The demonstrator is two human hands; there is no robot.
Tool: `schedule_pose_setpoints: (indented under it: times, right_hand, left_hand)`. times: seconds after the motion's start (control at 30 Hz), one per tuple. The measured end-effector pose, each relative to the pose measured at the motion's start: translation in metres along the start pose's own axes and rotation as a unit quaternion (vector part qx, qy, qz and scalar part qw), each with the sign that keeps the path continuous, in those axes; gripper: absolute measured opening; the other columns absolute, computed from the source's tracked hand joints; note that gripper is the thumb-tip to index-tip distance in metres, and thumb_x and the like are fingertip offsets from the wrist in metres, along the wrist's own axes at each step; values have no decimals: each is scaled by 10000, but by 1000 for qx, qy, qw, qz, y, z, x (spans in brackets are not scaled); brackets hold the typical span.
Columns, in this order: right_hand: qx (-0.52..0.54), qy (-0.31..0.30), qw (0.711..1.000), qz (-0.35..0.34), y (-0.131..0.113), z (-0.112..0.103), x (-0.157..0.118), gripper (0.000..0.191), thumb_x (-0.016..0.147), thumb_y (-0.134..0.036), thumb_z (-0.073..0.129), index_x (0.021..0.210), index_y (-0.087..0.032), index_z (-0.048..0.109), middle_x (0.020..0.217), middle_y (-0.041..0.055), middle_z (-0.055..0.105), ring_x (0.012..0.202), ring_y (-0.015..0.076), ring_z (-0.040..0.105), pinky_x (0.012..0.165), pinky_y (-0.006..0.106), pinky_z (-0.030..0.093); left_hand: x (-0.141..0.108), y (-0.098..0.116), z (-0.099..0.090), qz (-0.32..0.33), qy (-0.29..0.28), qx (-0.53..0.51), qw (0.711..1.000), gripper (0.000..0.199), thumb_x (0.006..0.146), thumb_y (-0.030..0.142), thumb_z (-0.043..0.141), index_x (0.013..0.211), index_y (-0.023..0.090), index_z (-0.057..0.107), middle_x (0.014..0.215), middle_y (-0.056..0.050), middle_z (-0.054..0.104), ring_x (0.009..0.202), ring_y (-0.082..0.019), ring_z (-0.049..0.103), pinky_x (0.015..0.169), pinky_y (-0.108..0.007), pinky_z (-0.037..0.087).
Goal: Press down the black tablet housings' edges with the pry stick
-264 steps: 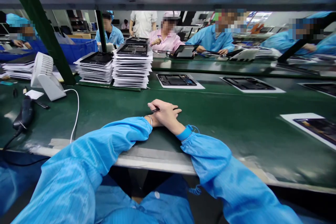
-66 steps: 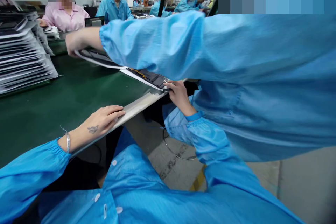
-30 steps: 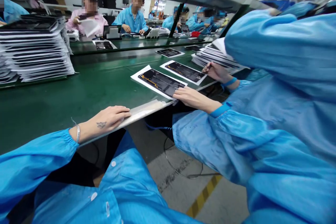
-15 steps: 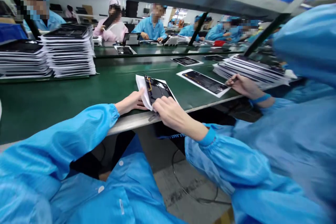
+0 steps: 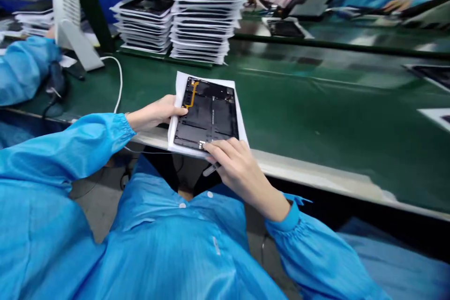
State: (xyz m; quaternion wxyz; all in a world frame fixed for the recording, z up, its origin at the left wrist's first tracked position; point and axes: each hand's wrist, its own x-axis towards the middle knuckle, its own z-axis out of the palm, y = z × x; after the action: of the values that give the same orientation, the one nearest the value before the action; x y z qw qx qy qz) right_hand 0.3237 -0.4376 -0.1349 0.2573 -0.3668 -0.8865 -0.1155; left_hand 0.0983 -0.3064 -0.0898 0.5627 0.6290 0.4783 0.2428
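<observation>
A black tablet-like device housing (image 5: pixel 220 117) with an orange flex strip along its left side lies on a sheet of white paper (image 5: pixel 181 85), over the front edge of the bench. My left hand (image 5: pixel 160 111) grips the left edge of housing and paper, thumb on top and fingers underneath. At the lower right edge, my right hand (image 5: pixel 235 164) rests its fingertips on the housing near a small silvery part. A slim grey tool (image 5: pixel 211 169) sticks out below the fingers of that closed hand; its tip is hidden.
Tall stacks of black housings interleaved with paper (image 5: pixel 207 23) stand behind on the green bench (image 5: pixel 316 122). At left are a white stand (image 5: pixel 75 28), a white cable (image 5: pixel 120 84) and a co-worker's sleeve (image 5: pixel 26 68). Other housings on paper lie at far right.
My view has swung left. The housing and paper, tilted up before, now lie flatter and are turned to face me, both hands still on them.
</observation>
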Motion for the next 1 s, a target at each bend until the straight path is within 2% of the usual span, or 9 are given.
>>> schedule_pose_setpoints:
  times: [0.07, 0.13, 0.23, 0.3, 0.33, 0.47, 0.6, 0.77, 1.0]
  right_hand:
    - [28, -2, 1000, 8, -2, 10, 9, 281, 961, -42, 434, 1134, -167, 616, 1005, 103, 702, 841, 225, 507, 699, 357, 375]
    - [52, -11, 998, 18, -3, 14, 12, 342, 920, 15, 402, 1095, -177, 624, 990, 99, 696, 835, 223, 511, 682, 354, 377]
    - [94, -1, 994, 52, -5, 11, 7, 291, 944, -33, 450, 1110, -192, 628, 993, 92, 691, 828, 214, 536, 689, 353, 419]
    - [141, 38, 985, 96, -9, 4, 4, 224, 991, -140, 497, 1159, -200, 632, 1003, 92, 689, 859, 215, 577, 723, 359, 465]
    - [172, 61, 976, 119, -11, 0, 3, 223, 1011, -195, 496, 1185, -207, 635, 1017, 95, 689, 888, 220, 602, 746, 368, 484]
    - [253, 123, 945, 165, -24, -10, 13, 318, 1057, -320, 407, 1262, -253, 641, 1083, 105, 705, 960, 251, 661, 793, 416, 514]
    - [229, 113, 956, 143, -30, -4, 34, 292, 1054, -287, 425, 1242, -249, 645, 1064, 96, 714, 929, 231, 668, 783, 401, 520]
    - [184, 74, 965, 173, -28, 15, 51, 237, 991, -143, 534, 1154, -250, 669, 1002, 74, 688, 892, 211, 628, 765, 387, 524]
    - [173, 28, 972, 156, -37, 34, 58, 169, 951, -73, 533, 950, -190, 656, 907, 71, 660, 812, 204, 506, 691, 364, 435]
  left_hand:
    - [0, -3, -11, 10, -3, 36, 999, 403, 786, 266, 731, 1151, 115, 651, 935, -73, 706, 760, -204, 682, 784, -377, 575]
    - [-3, -5, -21, 72, 4, 164, 984, 535, 832, 286, 713, 1320, 120, 571, 843, -45, 681, 699, -197, 660, 768, -360, 562]
    - [-19, -10, -34, 200, 66, 430, 878, 552, 945, 308, 600, 1454, 145, 463, 812, -38, 640, 753, -223, 657, 790, -347, 522]
    - [-34, -17, -40, 264, 74, 503, 819, 391, 1002, 307, 516, 1371, 183, 548, 913, -60, 636, 847, -231, 659, 782, -319, 494]
    - [-42, -21, -42, 294, 56, 504, 810, 322, 1024, 316, 478, 1303, 199, 591, 975, -65, 631, 884, -221, 654, 772, -299, 483]
    - [-61, -36, -35, 343, -29, 430, 834, 253, 1054, 361, 437, 1117, 210, 631, 1058, -59, 592, 908, -175, 622, 755, -262, 466]
    - [-58, -42, -20, 342, -70, 385, 854, 185, 1049, 284, 438, 1040, 193, 598, 984, -45, 573, 846, -163, 591, 729, -262, 451]
    - [-55, -47, -13, 385, -39, 381, 839, 169, 1035, 186, 415, 932, 187, 549, 835, -18, 569, 738, -153, 560, 677, -263, 435]
    - [-76, -54, -5, 425, 22, 372, 825, 162, 1025, 92, 431, 1074, 170, 564, 980, -62, 657, 889, -155, 617, 790, -264, 508]
